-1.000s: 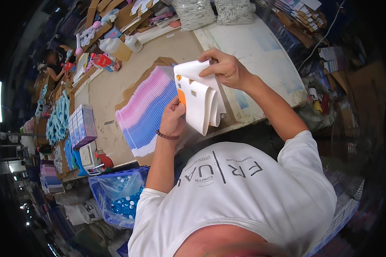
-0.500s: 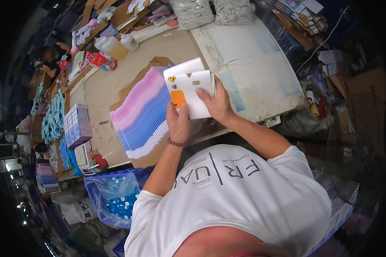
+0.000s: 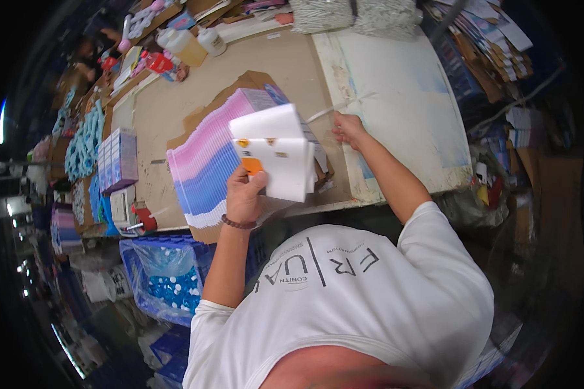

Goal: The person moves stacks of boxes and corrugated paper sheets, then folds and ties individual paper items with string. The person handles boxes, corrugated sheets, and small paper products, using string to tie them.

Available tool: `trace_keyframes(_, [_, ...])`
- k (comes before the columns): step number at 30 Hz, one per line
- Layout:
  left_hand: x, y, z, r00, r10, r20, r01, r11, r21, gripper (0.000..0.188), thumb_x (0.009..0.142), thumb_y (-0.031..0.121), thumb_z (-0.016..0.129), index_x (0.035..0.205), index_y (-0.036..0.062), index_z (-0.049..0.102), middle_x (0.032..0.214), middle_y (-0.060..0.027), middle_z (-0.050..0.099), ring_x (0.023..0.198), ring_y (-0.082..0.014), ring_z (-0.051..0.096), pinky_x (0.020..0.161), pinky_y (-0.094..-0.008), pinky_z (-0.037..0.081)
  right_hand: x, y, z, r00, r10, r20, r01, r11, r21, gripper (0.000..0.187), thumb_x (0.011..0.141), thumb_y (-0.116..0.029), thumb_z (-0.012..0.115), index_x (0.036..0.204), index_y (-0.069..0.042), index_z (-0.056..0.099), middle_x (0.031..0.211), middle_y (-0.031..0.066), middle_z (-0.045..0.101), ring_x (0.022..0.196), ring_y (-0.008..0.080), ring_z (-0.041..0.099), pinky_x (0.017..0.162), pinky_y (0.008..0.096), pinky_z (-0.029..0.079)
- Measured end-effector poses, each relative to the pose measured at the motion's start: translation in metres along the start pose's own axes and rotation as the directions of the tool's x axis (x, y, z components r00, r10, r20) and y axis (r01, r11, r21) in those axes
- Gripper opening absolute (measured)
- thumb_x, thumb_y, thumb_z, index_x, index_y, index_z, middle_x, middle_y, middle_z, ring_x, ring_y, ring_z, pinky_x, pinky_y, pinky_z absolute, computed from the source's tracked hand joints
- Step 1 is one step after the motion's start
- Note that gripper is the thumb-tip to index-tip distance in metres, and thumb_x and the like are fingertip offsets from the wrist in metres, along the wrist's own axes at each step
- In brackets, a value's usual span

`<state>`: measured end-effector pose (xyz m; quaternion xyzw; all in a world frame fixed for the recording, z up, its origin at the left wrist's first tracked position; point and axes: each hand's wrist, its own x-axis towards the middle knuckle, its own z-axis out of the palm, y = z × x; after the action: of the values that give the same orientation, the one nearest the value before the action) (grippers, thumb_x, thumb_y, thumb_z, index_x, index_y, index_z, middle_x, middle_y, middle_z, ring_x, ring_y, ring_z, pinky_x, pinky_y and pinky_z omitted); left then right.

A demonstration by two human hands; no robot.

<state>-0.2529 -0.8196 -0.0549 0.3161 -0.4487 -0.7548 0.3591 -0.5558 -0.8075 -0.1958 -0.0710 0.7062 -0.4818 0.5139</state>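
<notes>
My left hand [image 3: 244,198] is closed on a stack of white folded leaflets [image 3: 282,170], thumb on top near an orange patch. The stack's far part is folded or fanned upward, and its right edge is loose. To the right, over the table, my right hand [image 3: 349,129] has its fingers pinched at a thin pale strip [image 3: 324,113], blurred by motion. Under and left of the leaflets lies a long row of pink, blue and white flat cartons [image 3: 207,162], overlapping on brown cardboard [image 3: 256,79].
A blue crate [image 3: 128,259] lined with plastic holds blue and white pieces by the table's front left. Bottles [image 3: 188,48], light-blue parts [image 3: 84,146] and a carton block [image 3: 117,159] stand along the left. Bags of white pieces [image 3: 321,14] sit at the back. Another person is far left.
My right hand has let go of the leaflets and moved right, with a pale strip now at its fingers. My left hand has shifted slightly left and nearer, still holding the stack.
</notes>
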Motion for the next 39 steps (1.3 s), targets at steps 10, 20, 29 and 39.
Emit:
trace_keyframes(10, [0.062, -0.017, 0.079, 0.859, -0.252, 0.446, -0.137, 0.725, 0.675, 0.032, 0.080, 0.015, 0.065, 0.103, -0.0052, 0.059, 0.092, -0.0128, 0.065, 0.086, -0.0195, 0.060, 0.080, -0.0322, 0.047, 0.063, 0.017, 0.034, 0.955, -0.002, 0.296, -0.076, 0.964, 0.254, 0.036, 0.086, -0.029, 0.062, 0.109, -0.003, 0.054, 0.109, 0.0162, 0.059, 0.098, 0.0242, 0.061, 0.082, 0.0346, 0.051])
trace_keyframes(20, [0.208, -0.134, 0.090, 0.874, -0.227, -0.429, 0.393, 0.849, 0.352, 0.034, 0.080, 0.018, 0.063, 0.107, -0.0035, 0.060, 0.091, -0.0133, 0.065, 0.082, -0.0243, 0.064, 0.070, -0.0353, 0.052, 0.058, 0.047, 0.010, 0.968, -0.069, 0.243, -0.083, 0.821, 0.565, 0.032, 0.095, -0.023, 0.044, 0.118, -0.002, 0.050, 0.107, 0.0149, 0.060, 0.092, 0.0301, 0.061, 0.079, 0.0429, 0.054])
trace_keyframes(29, [0.218, -0.172, 0.045, 0.751, -0.167, -0.638, 0.463, 0.822, 0.330, 0.038, 0.079, 0.018, 0.060, 0.109, -0.0061, 0.057, 0.095, -0.0188, 0.064, 0.079, -0.0315, 0.066, 0.055, -0.0404, 0.055, 0.141, 0.073, -0.068, 0.989, -0.002, -0.150, 0.102, 0.744, 0.660, 0.015, 0.086, -0.009, 0.052, 0.090, 0.001, 0.062, 0.084, 0.0130, 0.062, 0.076, 0.0270, 0.064, 0.069, 0.0384, 0.057])
trace_keyframes(39, [0.216, -0.178, 0.045, 0.820, -0.056, -0.569, 0.353, 0.832, 0.427, 0.035, 0.077, 0.016, 0.059, 0.103, -0.0073, 0.060, 0.090, -0.0258, 0.065, 0.085, -0.0396, 0.065, 0.073, -0.0417, 0.052, 0.068, -0.215, -0.379, 0.450, -0.315, -0.836, 0.808, 0.542, 0.231, 0.008, 0.084, -0.007, 0.051, 0.078, -0.001, 0.049, 0.072, 0.0128, 0.056, 0.055, 0.0230, 0.054, 0.045, 0.0317, 0.041])
